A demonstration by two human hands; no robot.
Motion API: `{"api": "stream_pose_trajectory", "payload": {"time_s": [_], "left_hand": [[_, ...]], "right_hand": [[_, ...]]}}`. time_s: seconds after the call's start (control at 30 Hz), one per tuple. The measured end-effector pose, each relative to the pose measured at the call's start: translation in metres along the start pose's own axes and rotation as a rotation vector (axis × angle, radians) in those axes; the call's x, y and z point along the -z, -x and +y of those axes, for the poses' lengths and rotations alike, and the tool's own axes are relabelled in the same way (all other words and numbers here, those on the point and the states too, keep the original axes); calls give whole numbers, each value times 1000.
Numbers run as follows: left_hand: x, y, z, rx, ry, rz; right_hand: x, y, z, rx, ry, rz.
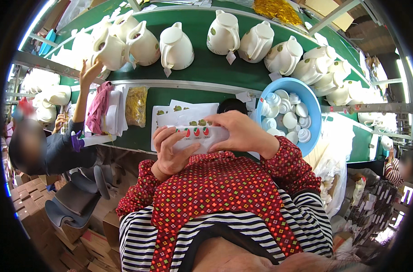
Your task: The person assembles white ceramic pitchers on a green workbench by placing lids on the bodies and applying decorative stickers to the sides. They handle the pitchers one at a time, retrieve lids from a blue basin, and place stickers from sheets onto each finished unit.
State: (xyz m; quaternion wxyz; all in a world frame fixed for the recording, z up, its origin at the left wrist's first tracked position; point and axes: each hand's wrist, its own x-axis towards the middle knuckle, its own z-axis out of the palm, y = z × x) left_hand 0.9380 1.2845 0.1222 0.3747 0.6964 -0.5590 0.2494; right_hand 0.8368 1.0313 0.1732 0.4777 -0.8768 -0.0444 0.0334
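Note:
Between my hands is a white sheet [207, 139], curved over and printed with a row of small red-and-green decals. My left hand [170, 152] grips its left end, fingers curled over the front. My right hand [245, 132] pinches the right end between thumb and fingers. Just beyond, white sheets [202, 110] with green leaf decals lie on the green bench. A dark round dish [231, 104] is partly hidden behind my right hand.
Cream jugs [177, 47] with paper tags line the green bench [199, 79]. A blue basin [264, 97] of white lids stands at right, a bag of yellow shreds [136, 106] and pink cloth [101, 106] at left. Another person's hand [91, 72] reaches toward the jugs.

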Motion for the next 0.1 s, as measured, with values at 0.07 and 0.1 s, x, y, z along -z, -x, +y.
{"api": "stream_pose_trajectory", "payload": {"time_s": [0.07, 0.1], "left_hand": [[4, -3, -2, 44, 64, -83], [7, -5, -4, 69, 94, -124]], "right_hand": [[-9, 1, 3, 30, -31, 0], [-8, 3, -5, -64, -88, -30]]}}
